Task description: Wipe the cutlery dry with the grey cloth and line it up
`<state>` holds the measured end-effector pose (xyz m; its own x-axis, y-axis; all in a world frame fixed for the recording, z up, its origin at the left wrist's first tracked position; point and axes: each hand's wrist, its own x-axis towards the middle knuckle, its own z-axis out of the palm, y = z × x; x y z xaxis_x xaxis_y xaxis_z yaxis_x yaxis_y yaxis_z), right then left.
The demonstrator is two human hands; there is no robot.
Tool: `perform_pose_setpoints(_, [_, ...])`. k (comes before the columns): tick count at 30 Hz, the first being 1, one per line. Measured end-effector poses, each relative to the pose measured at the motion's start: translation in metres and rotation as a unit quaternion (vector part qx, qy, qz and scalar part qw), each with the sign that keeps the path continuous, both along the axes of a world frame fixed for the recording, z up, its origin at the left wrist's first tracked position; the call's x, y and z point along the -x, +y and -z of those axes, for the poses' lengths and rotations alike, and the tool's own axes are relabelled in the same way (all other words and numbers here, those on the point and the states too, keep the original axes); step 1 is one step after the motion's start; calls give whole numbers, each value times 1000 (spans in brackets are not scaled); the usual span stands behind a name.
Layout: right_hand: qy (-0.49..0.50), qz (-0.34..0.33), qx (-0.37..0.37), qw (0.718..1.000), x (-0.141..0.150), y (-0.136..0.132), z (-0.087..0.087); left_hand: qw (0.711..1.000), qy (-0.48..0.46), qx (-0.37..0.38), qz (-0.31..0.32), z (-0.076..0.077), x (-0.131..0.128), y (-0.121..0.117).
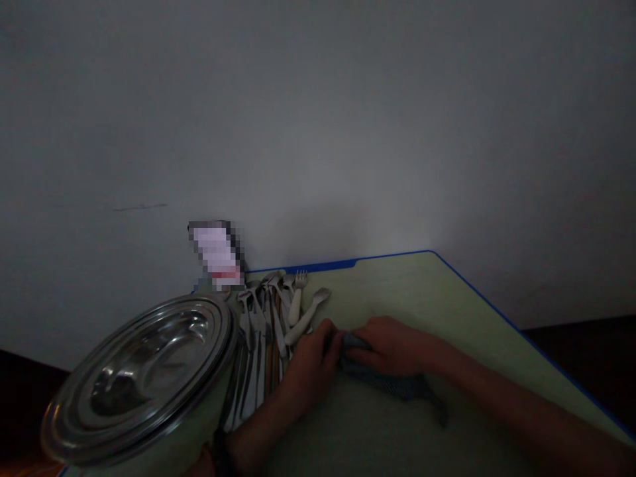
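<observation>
In the head view, my right hand [392, 344] is closed around a dark grey-blue cloth [392, 384], whose loose end trails down to the right over the table. My left hand [313, 358] meets it at the fingertips, its fingers curled together at the cloth's left end. Whatever the left fingers grip is hidden by the hand and the dim light. Just beyond the left hand lie two forks with pale handles, one fork [295, 306] pointing to the wall and another fork [311, 315] slanting right. Beside them spreads a pile of cutlery [258, 331], spoons among it.
Large shiny metal plates [149, 371], oval in view and stacked, occupy the table's left side. A phone [217, 255] with a blurred screen leans on the wall [348, 132] at the back. The pale green table [397, 285] has a blue edge.
</observation>
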<state>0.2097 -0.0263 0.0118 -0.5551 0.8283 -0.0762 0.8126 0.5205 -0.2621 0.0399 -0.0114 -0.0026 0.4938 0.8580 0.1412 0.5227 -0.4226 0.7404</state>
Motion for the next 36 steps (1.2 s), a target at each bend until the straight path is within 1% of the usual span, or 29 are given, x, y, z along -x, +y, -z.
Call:
perform_pose_setpoints(5, [80,7,54,995,-11,-6,-7,1000,-11,1,4,-2,0,-1])
perform_pose_setpoints(10, [152,55,119,980,-41,-25,-12,999,-27,10,-17,-5,-1,-2])
perform_pose_setpoints(13, [191,82,126,970,-60,-37,-10,1000,-20,8,-21,-5,0,0])
perform_pose_setpoints(15, [212,91,121,966,-67,-41,-6,1000,-15,9,-16,-4,0,0])
perform_pose_setpoints(18, [200,97,96,970,-61,-43,0,1000,-12,7,-15,-1,1,0])
perform_pose_setpoints(21, [141,93,48,984,-43,-41,5,1000,-13,10,-8,0,0,0])
perform_pose_setpoints(23, [118,91,22,989,-30,-40,8,1000,-16,14,2,0,0,0])
perform_pose_setpoints(26, [130,107,16,986,-21,-39,9,999,-27,24,4,0,0,-1])
perform_pose_setpoints(29, [209,111,69,969,-28,-35,8,996,-63,55,20,-3,1,-4])
perform_pose_setpoints(32, [303,126,144,934,-42,-29,7,990,-95,92,47,-9,4,-8])
perform_pose_setpoints(34, [332,145,179,915,-47,-26,8,989,-100,98,54,-12,5,-7])
perform_pose_setpoints(36, [339,150,194,908,-48,-25,8,990,-94,90,52,-12,6,-6])
